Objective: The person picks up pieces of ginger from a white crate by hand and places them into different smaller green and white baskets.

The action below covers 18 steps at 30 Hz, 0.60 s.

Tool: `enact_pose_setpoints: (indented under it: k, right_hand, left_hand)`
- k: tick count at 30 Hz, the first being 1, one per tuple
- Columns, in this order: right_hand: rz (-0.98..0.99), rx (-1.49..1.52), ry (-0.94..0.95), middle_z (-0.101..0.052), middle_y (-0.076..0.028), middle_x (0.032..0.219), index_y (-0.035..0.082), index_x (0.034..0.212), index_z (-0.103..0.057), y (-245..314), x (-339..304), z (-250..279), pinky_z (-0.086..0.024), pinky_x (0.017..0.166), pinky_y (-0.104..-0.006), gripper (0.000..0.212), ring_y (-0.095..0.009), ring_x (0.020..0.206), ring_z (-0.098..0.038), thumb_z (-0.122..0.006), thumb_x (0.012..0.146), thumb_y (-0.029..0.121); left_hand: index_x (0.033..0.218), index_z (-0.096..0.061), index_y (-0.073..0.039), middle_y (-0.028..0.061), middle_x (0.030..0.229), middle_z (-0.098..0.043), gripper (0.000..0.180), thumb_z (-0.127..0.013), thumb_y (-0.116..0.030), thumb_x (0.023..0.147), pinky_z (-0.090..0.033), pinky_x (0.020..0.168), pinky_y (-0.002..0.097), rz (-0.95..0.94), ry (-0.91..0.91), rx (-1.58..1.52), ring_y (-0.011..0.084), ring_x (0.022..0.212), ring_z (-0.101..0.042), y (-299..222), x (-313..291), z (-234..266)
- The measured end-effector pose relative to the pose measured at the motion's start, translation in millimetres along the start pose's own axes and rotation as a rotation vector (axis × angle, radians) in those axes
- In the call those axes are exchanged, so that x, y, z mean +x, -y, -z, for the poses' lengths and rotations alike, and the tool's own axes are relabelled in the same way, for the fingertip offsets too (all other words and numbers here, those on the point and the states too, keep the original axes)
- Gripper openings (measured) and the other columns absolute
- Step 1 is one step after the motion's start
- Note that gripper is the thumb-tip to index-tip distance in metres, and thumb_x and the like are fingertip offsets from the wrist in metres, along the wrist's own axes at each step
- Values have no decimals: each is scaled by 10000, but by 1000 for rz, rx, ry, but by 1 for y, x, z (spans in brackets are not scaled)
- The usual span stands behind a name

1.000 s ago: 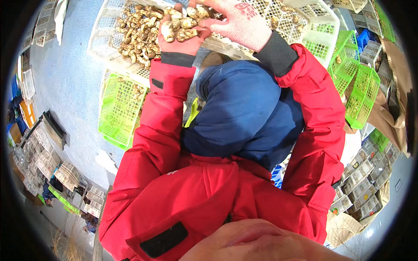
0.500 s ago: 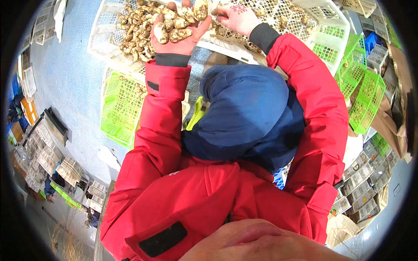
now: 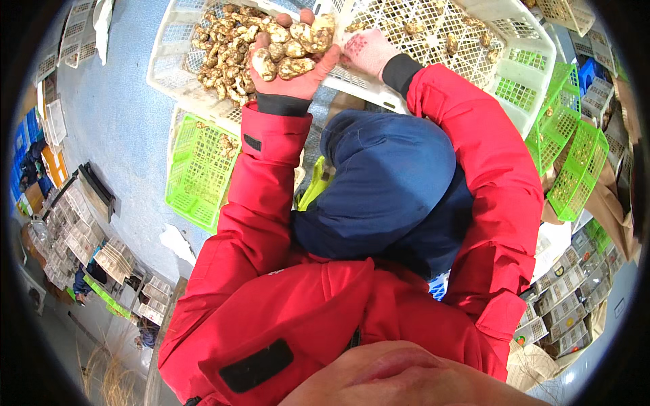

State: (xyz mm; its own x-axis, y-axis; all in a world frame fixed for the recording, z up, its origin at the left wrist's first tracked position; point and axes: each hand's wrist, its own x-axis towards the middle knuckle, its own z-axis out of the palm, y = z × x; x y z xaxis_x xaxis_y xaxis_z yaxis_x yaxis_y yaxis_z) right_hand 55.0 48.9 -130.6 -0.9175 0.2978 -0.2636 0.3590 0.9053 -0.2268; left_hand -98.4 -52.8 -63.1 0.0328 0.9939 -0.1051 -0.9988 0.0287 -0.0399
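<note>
My left hand (image 3: pixel 292 85) is palm up, fingers curled round several stubby cream-and-brown mushrooms (image 3: pixel 295 66). They look dirt-flecked and fill the palm and fingers. Below it, a heap of smaller mushrooms (image 3: pixel 227 57) lies in the white plastic crate (image 3: pixel 164 64) on the left. My right hand (image 3: pixel 371 53) is closed, back upward, just right of the left hand, over the near edge of the right white crate (image 3: pixel 528 76). Its fingertips are hidden, so whatever it may hold does not show. A few scattered mushrooms (image 3: pixel 452 44) rest on that crate's grid bottom.
A green basket (image 3: pixel 196 169) with a few small pieces stands below the left crate. More green baskets (image 3: pixel 577 169) are at the right. My blue-clad knee (image 3: pixel 386 176) is between my arms. Stacked pale crates (image 3: pixel 71 233) stand on the far left.
The view has shifted, so everything sits slightly lower and further right. My right hand has turned more closed and its fingers are now hidden; the left still holds its mushrooms.
</note>
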Motion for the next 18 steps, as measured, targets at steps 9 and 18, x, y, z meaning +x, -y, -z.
enact_pose_setpoints:
  k: [9,18]
  right_hand:
    - [-198,75,71,-644,-133,870,72,893,-626,-1,1,20,-495,677,-336,236,-256,814,-627,-504,841,267]
    - [-88,2209,-219,-584,-127,991,14,1079,-527,-26,-91,103,-510,772,-328,287,-248,913,-610,-525,901,239]
  left_hand:
    - [1117,-522,-102,117,1260,-496,324,-468,-325,889,-419,917,544,65,-19,-16,329,1173,-462,12,0,-10]
    - [1092,-543,-97,146,1195,-535,315,-467,-323,885,-438,883,535,73,-102,6,355,1097,-512,32,11,-24]
